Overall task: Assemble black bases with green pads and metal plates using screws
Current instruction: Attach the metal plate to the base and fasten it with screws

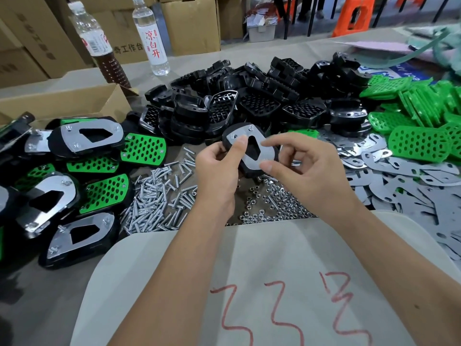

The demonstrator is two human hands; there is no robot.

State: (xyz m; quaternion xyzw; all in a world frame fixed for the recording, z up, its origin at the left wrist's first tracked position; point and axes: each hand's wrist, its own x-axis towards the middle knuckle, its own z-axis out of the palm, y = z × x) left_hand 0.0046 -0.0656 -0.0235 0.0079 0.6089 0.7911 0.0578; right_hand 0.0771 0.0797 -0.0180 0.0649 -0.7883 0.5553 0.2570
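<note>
Head view: left hand [216, 171] grips a black base [249, 168] raised above the middle of the desk [37, 295], thumb pressed on the metal plate [259, 152] that lies on its upturned face. Right hand [301, 176] touches the same plate, index fingertip at its far edge and thumb tip at its near edge, remaining fingers loosely curled. Directly beneath: loose screws [159, 196] and a scatter of nuts [272, 203]. Finished assemblies [84, 138] stacked toward the left edge. Heap of black bases [262, 96] at the far side. Green pads [419, 143] and bare plates [404, 176] toward the right edge. Two bottles [149, 33] stand at the far left.
</note>
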